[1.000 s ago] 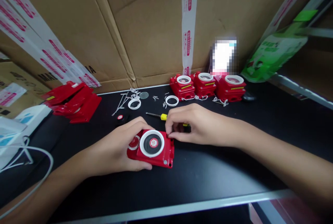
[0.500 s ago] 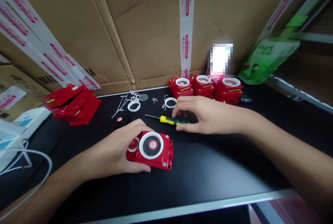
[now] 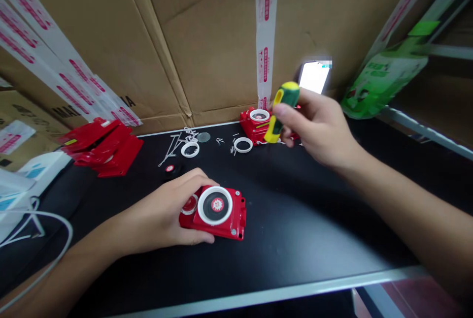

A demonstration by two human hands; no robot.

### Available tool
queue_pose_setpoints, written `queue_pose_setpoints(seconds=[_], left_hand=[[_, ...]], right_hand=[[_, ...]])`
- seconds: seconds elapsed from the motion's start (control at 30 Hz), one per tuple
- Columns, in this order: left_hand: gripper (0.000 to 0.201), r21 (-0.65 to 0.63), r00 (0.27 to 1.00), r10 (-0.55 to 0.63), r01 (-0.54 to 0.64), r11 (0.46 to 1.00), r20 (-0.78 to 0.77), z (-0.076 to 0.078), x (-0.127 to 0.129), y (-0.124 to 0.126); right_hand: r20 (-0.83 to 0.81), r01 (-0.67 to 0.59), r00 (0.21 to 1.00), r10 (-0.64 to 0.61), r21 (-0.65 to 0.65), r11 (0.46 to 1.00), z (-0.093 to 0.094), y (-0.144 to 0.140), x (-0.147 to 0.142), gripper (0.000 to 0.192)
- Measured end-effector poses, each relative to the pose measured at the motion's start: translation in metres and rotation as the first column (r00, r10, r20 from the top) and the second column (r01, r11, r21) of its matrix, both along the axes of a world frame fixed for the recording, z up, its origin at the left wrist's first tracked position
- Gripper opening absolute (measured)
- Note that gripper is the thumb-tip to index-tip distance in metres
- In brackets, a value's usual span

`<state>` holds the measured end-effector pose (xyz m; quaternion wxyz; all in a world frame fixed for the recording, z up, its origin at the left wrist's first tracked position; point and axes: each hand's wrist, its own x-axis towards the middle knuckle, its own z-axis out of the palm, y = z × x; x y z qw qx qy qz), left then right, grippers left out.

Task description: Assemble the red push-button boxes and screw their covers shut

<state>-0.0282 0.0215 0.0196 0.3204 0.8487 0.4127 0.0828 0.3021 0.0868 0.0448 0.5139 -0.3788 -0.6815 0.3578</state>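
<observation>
My left hand (image 3: 177,209) is wrapped round the left side of a red box-shaped device (image 3: 238,214) on the black table. A white ring (image 3: 229,206) surrounds a dark disc with a red and white emblem on top of the device, and screw heads show at its right corners. Raised above the table, my right hand (image 3: 314,126) grips a yellow and green screwdriver (image 3: 284,99). The handle points up; the shaft hardly shows against the dark table. Behind this hand, similar red devices (image 3: 254,128) are partly hidden.
Several red housings (image 3: 107,153) are stacked at the left. Loose white rings (image 3: 243,145), small screws (image 3: 219,140) and a dark knob (image 3: 170,170) lie towards the back. A lit phone (image 3: 313,78) leans on the cardboard (image 3: 214,37); a green pouch (image 3: 384,79) stands right.
My right hand has picked the screwdriver up off the table, lifted it up and to the right, and turned it upright. My left hand and the red device have stayed put.
</observation>
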Motion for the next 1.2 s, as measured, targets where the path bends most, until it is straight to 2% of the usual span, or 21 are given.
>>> queue_pose_setpoints(seconds=[0.07, 0.13, 0.3, 0.47, 0.7, 0.83, 0.97, 1.07, 1.2], left_hand=[[0.071, 0.002, 1.000, 0.000, 0.000, 1.000, 0.002, 0.000, 0.000, 0.000], [0.071, 0.014, 1.000, -0.006, 0.006, 1.000, 0.013, -0.001, -0.001, 0.000], [0.071, 0.018, 1.000, -0.009, 0.008, 1.000, 0.014, -0.002, -0.001, 0.000], [0.070, 0.034, 0.999, -0.031, 0.030, 0.999, 0.021, -0.003, 0.001, 0.002], [0.067, 0.050, 0.999, -0.033, 0.033, 0.998, 0.006, -0.002, 0.001, 0.002], [0.069, 0.048, 1.000, -0.030, 0.029, 0.998, 0.007, -0.002, 0.001, 0.002], [0.069, 0.014, 1.000, -0.008, 0.007, 1.000, 0.011, -0.001, 0.001, 0.001], [0.068, 0.008, 1.000, 0.003, -0.003, 1.000, 0.004, 0.000, 0.000, 0.001], [0.068, 0.016, 1.000, -0.008, 0.008, 1.000, 0.030, -0.002, -0.001, 0.001]], right_hand=[[-0.143, 0.002, 0.990, -0.010, -0.051, 0.999, -0.001, -0.004, -0.005, 0.031], [-0.195, -0.053, 0.980, 0.036, -0.083, 0.995, -0.002, -0.008, -0.010, 0.035], [-0.236, -0.228, 0.954, 0.183, -0.179, 0.957, -0.003, -0.020, -0.023, 0.051], [-0.246, -0.305, 0.936, 0.251, -0.213, 0.928, -0.005, -0.025, -0.027, 0.055], [-0.143, -0.310, 0.948, 0.284, -0.218, 0.925, -0.013, -0.023, -0.024, 0.049], [-0.083, -0.332, 0.943, 0.322, -0.161, 0.930, -0.008, -0.028, -0.022, 0.050], [0.035, -0.361, 0.930, 0.365, -0.094, 0.928, 0.005, -0.034, -0.018, 0.037], [0.096, -0.470, 0.874, 0.476, -0.078, 0.879, 0.021, -0.032, -0.018, 0.024], [0.207, -0.629, 0.741, 0.639, -0.120, 0.768, 0.041, -0.023, -0.026, 0.021]])
